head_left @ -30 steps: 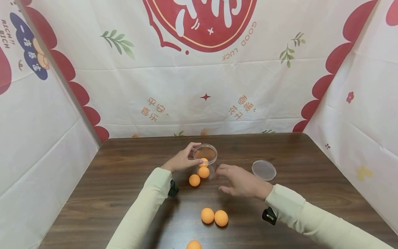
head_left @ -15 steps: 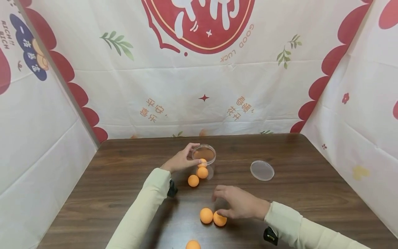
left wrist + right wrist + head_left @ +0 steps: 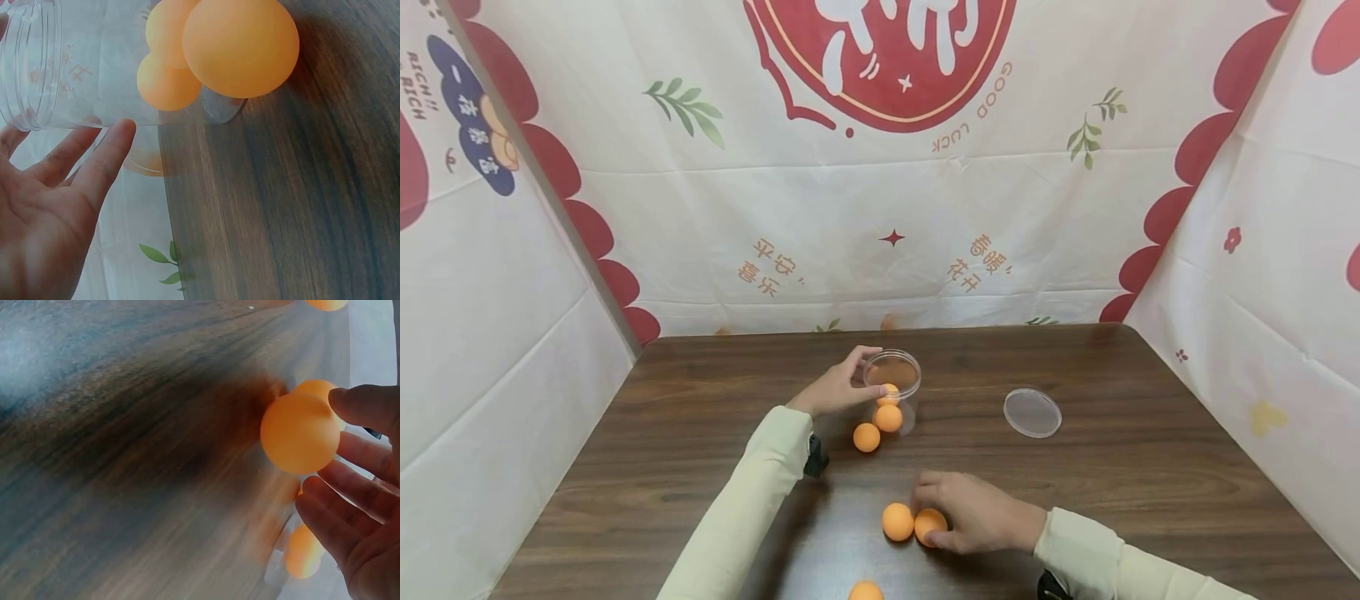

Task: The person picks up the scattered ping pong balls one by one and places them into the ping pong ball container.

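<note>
My left hand (image 3: 835, 392) grips a clear plastic jar (image 3: 909, 407) near its open rim. Inside the jar sit two orange ping-pong balls (image 3: 167, 81), seen through its wall. Another ping-pong ball (image 3: 867, 437) rests on the table just outside the jar, large in the left wrist view. Nearer to me, my right hand (image 3: 981, 515) pinches a ping-pong ball (image 3: 931, 527), thumb in front and fingers behind. A second ping-pong ball (image 3: 897, 522) lies right beside it on the left. In the right wrist view, the thumb tip overlaps the balls' edge.
A round clear lid (image 3: 1032, 412) lies flat on the brown wooden table (image 3: 700, 400), to the right of the jar. One more ping-pong ball (image 3: 866, 591) is cut off at the bottom of the head view. Printed white cloth (image 3: 820, 200) screens the back and sides.
My right hand has moved from beside the jar toward me and down to the right ball of the pair, its fingers closing round it. The left hand and jar have stayed in place.
</note>
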`<state>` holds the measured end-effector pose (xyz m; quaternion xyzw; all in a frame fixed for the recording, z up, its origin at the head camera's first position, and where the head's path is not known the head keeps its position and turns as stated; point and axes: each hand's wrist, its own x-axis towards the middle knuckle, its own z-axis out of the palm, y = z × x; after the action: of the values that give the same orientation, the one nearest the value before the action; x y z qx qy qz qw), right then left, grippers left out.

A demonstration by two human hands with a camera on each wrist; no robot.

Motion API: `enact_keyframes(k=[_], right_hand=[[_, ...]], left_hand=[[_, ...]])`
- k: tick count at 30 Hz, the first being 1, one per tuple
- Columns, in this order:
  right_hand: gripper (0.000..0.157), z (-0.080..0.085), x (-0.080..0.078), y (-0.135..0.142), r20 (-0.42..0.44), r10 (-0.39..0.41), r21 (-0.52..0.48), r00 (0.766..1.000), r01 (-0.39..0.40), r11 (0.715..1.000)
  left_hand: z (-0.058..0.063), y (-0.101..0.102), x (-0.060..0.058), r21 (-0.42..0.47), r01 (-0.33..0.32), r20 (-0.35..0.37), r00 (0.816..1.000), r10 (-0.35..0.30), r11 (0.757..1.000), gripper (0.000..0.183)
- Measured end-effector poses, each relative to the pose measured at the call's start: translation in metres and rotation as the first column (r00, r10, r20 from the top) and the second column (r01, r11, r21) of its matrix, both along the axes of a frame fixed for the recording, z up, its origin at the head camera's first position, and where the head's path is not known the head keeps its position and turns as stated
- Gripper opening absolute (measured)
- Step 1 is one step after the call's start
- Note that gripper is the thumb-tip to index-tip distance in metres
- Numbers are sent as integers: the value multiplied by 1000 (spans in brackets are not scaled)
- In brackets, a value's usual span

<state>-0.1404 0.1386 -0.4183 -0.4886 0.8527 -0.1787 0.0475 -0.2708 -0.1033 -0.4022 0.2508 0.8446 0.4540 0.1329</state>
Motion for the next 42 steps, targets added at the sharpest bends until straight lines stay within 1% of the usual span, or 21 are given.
enact_keyframes(k=[5,9,11,15,19,21,24,30,37,42], right_hand=[[19,-4,1,1,-3,-2,13,1000,2,1000],[20,-7,2,1,22,-7,11,1000,7,1000],[20,-8,2,1,22,-8,8,1000,7,1000],[20,-9,1,2,25,-8,5,1000,8,1000],[19,-8,1,2,46,-15,15,999,14,1000],[18,-7,0,2,67,-20,26,998,18,999],[17,-4,-1,2,78,-16,40,997,13,999],[16,6,-6,0,41,-15,43,999,14,999],[17,15,-11,0,38,-31,47,999,29,998],[18,23,-16,-1,20,-50,67,999,48,997]], left_hand=[[1,-1,0,19,7,7,1000,-7,1000,65],[1,-1,0,1,6,-2,1000,-6,1000,67],[2,-1,0,-10,0,-5,1000,0,1000,68],[1,-1,0,-11,-5,-8,1000,5,1000,68],[1,-1,0,-7,2,-5,1000,-2,1000,68],[1,0,-1,-10,3,-8,1000,-4,1000,68],[0,0,-1,-13,1,-12,1000,-2,1000,67],[1,-2,-1,-5,2,-16,1000,-2,1000,68],[-2,-2,-2,39,16,24,1000,-17,999,67],[-2,-2,-3,36,8,33,999,-10,999,67]])
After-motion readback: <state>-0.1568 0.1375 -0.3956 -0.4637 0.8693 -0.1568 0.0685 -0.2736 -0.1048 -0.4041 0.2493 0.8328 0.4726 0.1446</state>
